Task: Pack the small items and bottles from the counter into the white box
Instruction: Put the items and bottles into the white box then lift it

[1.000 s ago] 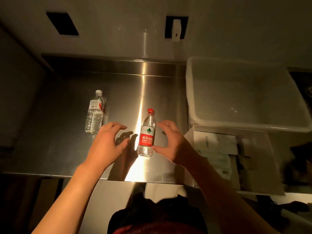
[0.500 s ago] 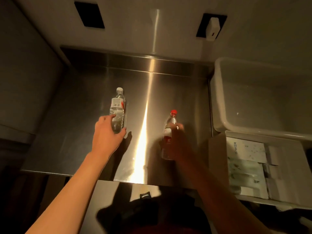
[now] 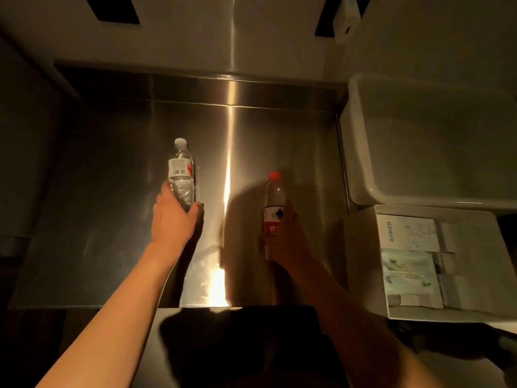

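Observation:
A clear bottle with a white cap stands on the steel counter; my left hand wraps around its lower half. To its right a clear bottle with a red cap and red label is gripped low down by my right hand, which lies in shadow. The white box sits at the right, low beside the counter's edge, with an Anker package and several pale packets inside.
A large white plastic tub stands at the back right, above the white box. A steel backsplash runs along the counter's far side. A white plug sits in a wall socket.
My left hand went from beside the red-capped bottle to the white-capped bottle and closed on it. My right hand closed on the red-capped bottle. The view shifted left.

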The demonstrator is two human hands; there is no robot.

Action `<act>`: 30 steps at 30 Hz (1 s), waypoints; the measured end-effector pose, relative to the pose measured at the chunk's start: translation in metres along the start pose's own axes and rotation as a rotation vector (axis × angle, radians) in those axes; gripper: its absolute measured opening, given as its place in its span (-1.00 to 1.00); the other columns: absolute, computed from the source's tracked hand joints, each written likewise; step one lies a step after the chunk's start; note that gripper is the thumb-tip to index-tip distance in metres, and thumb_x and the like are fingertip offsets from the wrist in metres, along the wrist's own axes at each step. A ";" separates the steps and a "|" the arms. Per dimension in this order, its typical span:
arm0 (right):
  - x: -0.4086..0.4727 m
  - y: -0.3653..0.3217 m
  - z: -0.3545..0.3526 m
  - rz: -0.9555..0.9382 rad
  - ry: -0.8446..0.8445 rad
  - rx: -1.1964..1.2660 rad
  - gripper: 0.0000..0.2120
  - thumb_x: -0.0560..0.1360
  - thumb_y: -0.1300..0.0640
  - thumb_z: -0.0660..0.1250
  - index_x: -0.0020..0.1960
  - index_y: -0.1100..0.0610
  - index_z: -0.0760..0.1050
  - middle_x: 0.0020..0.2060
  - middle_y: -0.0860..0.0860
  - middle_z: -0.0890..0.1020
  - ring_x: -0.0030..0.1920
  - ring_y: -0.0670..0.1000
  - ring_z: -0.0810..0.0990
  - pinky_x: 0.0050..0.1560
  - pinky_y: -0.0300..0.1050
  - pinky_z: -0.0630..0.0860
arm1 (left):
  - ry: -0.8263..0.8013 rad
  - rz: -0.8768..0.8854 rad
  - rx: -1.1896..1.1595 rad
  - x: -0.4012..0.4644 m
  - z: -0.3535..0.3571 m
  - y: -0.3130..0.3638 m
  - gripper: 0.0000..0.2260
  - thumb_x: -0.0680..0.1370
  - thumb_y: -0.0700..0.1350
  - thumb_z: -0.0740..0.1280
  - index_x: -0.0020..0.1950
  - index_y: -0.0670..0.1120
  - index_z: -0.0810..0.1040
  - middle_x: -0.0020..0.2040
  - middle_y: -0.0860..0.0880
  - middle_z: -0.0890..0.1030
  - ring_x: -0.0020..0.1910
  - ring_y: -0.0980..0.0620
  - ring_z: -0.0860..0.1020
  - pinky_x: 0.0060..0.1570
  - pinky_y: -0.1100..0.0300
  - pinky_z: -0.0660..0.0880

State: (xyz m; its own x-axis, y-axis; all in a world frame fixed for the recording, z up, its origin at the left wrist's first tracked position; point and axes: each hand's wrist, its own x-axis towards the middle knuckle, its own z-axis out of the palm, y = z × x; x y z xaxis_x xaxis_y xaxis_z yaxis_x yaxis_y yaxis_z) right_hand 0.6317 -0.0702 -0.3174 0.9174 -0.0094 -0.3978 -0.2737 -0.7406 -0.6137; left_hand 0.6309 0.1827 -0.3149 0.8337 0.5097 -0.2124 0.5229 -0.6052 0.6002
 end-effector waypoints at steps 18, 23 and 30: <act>-0.004 0.007 0.009 -0.078 0.012 -0.154 -0.16 0.59 0.05 0.35 0.66 0.19 -0.09 0.47 0.21 0.30 0.41 0.22 0.35 0.41 0.13 0.38 | -0.018 0.013 0.030 -0.033 0.025 -0.011 -0.31 0.51 -0.11 0.48 0.55 -0.06 0.21 0.34 -0.19 0.44 0.28 -0.24 0.42 0.21 -0.14 0.47; -0.003 0.014 -0.001 -0.108 -0.004 -0.102 -0.18 0.60 0.03 0.34 0.66 0.21 -0.07 0.48 0.23 0.30 0.43 0.22 0.34 0.44 0.07 0.34 | -0.058 0.043 0.002 -0.052 0.032 -0.006 -0.32 0.53 -0.13 0.49 0.57 -0.01 0.24 0.37 -0.14 0.47 0.35 -0.19 0.42 0.31 -0.16 0.46; -0.008 0.013 -0.038 -0.270 0.060 0.064 -0.29 0.51 0.12 0.47 0.54 0.23 0.25 0.32 0.18 0.52 0.25 0.13 0.56 0.28 0.02 0.57 | -0.005 0.131 -0.114 -0.079 0.026 0.021 -0.32 0.52 -0.11 0.50 0.55 0.08 0.24 0.39 -0.07 0.47 0.36 -0.13 0.43 0.32 -0.13 0.46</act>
State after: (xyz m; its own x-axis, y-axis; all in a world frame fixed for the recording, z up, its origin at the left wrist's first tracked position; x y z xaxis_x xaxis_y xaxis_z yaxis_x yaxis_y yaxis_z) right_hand 0.6312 -0.1053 -0.2966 0.9745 0.1412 -0.1746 -0.0335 -0.6775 -0.7347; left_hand 0.5802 0.1137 -0.3057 0.8945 0.4279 -0.1297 0.3861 -0.5930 0.7066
